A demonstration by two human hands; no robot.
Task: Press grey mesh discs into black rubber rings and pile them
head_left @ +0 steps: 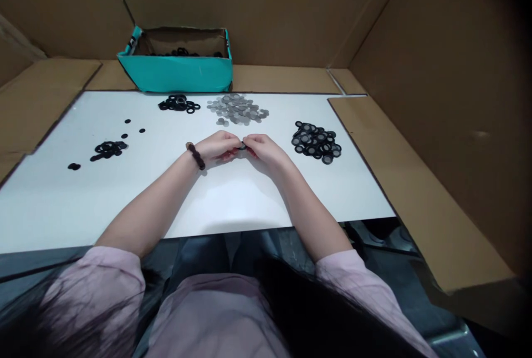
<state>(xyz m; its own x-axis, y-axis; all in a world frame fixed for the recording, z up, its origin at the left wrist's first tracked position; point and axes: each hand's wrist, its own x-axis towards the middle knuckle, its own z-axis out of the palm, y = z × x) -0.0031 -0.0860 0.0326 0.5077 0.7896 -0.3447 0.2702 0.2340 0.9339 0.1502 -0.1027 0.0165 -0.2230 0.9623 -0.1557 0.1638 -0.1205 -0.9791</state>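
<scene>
My left hand [224,146] and my right hand [261,146] meet over the middle of the white table, fingertips pinched. Between them is a small black ring [243,146] with what looks like a grey centre; the fingers cover most of it. Just beyond the hands lies a pile of thin grey discs [239,108]. To the right of my right hand is a heap of black rings with grey centres [316,142]. Plain black rings [178,103] lie at the back, left of the grey discs. Another cluster of black rings and discs [108,149] sits farther left.
A turquoise box [183,74] with black pieces inside stands at the table's back edge. Several loose black discs [74,167] are scattered at the left. Tall cardboard walls [449,81] enclose the back and right, with cardboard flaps [361,142] along the white tabletop [233,197].
</scene>
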